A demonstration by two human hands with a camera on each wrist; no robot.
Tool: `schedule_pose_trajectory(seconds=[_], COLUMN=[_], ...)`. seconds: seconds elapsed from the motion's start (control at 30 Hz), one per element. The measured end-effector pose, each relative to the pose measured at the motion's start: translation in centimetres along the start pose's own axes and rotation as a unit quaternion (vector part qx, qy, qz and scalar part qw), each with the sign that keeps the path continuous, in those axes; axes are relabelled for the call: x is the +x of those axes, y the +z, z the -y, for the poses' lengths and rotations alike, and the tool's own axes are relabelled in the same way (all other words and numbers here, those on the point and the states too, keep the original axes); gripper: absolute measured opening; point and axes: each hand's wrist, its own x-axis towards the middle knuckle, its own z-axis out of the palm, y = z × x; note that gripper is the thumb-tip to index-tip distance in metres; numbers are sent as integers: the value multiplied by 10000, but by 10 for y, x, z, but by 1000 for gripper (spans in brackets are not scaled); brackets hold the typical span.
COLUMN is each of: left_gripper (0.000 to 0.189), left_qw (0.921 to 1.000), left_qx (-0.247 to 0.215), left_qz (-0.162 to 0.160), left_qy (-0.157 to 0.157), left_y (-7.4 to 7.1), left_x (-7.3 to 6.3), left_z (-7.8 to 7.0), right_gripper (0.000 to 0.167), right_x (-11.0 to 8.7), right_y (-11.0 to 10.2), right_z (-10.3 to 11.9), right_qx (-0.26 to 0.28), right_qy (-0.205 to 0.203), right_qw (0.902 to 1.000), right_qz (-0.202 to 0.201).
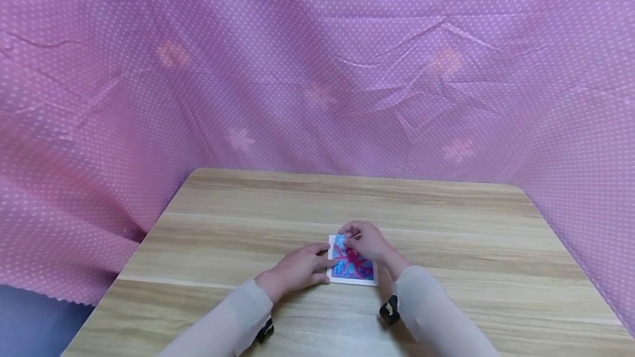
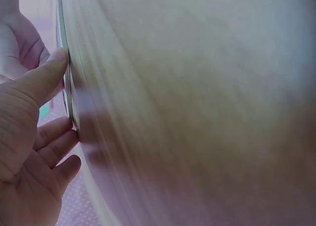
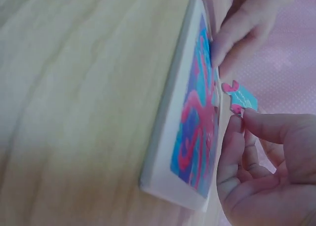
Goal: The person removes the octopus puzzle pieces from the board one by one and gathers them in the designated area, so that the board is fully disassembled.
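Observation:
A small square jigsaw puzzle (image 1: pixel 359 272) with a pink octopus on blue lies on the table inside a white border (image 3: pixel 173 189). My left hand (image 1: pixel 299 269) is at the puzzle's left side, its fingers extended, one fingertip over the picture and others at the edge. In the left wrist view the fingertips (image 2: pixel 60 56) touch the thin side of the board (image 2: pixel 67 88). Above the puzzle's upper left part, my right hand (image 1: pixel 368 243) pinches a turquoise jigsaw piece (image 3: pixel 245 98) with pink marks between thumb and index finger. That piece stands off the board in the right wrist view.
The wood-grain table (image 1: pixel 238 197) extends around the puzzle on every side. A pink dotted cloth (image 1: pixel 317 81) hangs behind the table and along its left and right edges. Black straps with small devices (image 1: pixel 389 310) sit at both wrists, below the pale sleeves (image 1: pixel 436 304).

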Motion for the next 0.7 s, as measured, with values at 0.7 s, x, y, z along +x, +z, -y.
schedule_pose_trajectory(seconds=[0.7], left_gripper=[47], left_qw=[9998], left_qx=[-101], left_qz=[44], left_qy=[-146], left_y=[-1], left_x=[2], left_z=[1], right_gripper=[21], right_x=[-15], right_y=[-53], right_z=[-28], right_qx=[82], right_qy=[282], right_qw=[9986], right_qz=[-430])
